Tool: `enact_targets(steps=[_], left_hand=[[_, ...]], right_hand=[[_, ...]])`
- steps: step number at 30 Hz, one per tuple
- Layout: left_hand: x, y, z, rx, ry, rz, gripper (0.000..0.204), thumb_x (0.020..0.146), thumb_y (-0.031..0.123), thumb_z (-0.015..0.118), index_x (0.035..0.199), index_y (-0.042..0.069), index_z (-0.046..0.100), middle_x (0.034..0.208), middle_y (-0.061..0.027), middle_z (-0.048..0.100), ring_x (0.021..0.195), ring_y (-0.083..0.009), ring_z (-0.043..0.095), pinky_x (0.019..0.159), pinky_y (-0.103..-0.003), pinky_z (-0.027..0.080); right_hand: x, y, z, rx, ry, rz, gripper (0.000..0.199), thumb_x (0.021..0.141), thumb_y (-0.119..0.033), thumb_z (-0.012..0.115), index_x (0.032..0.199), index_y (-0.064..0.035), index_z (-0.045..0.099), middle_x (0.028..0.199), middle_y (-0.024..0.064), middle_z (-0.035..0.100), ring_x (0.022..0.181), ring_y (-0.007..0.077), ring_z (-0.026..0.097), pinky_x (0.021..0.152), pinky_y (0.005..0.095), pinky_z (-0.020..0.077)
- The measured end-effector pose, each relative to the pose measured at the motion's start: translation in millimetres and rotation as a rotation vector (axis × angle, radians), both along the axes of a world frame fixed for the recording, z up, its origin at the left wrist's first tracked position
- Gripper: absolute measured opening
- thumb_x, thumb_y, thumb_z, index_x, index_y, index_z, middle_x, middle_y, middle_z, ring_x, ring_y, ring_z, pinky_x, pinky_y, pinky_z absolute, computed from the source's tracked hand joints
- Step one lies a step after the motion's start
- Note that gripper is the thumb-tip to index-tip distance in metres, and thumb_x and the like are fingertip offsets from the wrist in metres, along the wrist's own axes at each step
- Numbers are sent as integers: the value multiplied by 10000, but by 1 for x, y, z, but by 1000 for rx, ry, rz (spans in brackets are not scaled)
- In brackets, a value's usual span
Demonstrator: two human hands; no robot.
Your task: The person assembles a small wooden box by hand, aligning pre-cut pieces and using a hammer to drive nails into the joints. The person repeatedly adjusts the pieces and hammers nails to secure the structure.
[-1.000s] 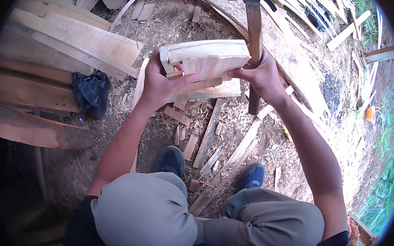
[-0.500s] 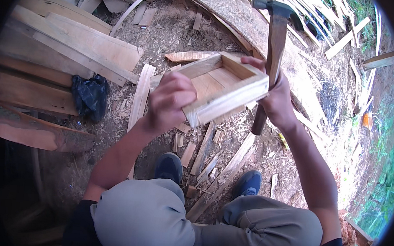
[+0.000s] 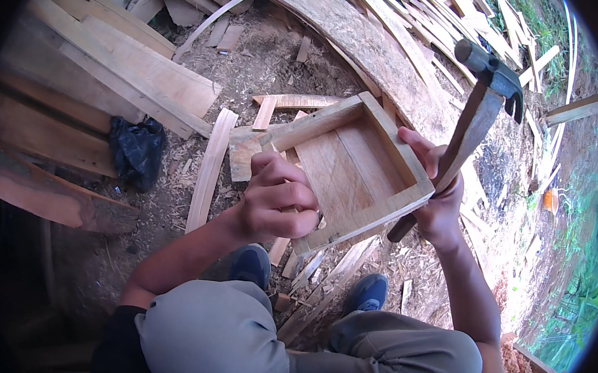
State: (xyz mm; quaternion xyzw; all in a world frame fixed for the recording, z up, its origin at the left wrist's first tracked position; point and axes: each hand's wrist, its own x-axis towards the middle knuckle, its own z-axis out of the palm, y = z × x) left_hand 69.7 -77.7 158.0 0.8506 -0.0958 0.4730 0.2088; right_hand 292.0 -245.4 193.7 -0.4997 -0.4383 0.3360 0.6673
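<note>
Box (image 3: 375, 215) is up btwn both hands, open side up & tilted, over the chip-strewn ground (image 3: 269, 66). L hand (image 3: 281, 196): fingers curled in at box's left end; can't tell what they pinch. R hand (image 3: 441, 193): wrapped round hammer (image 3: 460, 139) handle, fingers also vs. box's right side. Hammer head's up. Blk bag (image 3: 136, 153) lies far left, nr planks (image 3: 134, 71).

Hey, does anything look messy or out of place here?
Mainly the crumpled black bag beside the boards at left: plastic among wood. Scattered offcuts look untidy. The wooden box shows no obvious damage where visible.
</note>
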Motion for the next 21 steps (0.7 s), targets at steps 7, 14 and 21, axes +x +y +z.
enact_targets(steps=[7,14,21], left_hand=[[-3,-1,5,-21,27,24,138,687,198,705,739,232,582,819,112,589,866,-131,574,824,-339,316],[-4,0,4,-36,16,37,152,680,181,708,733,239,578,824,113,583,868,-136,577,818,-338,318],[-4,1,9,-14,10,49,164,666,189,716,725,243,573,833,116,580,872,-135,581,813,-336,318]], right_hand=[[-3,-2,0,50,-13,27,437,836,38,777,982,-147,410,1473,231,526,1392,292,493,1168,446,407],[-4,0,0,34,-34,19,408,849,28,755,981,-146,411,1474,241,524,1411,298,476,1187,462,367],[-3,1,4,43,-42,23,415,845,20,765,975,-150,410,1469,244,531,1402,290,488,1190,459,361]])
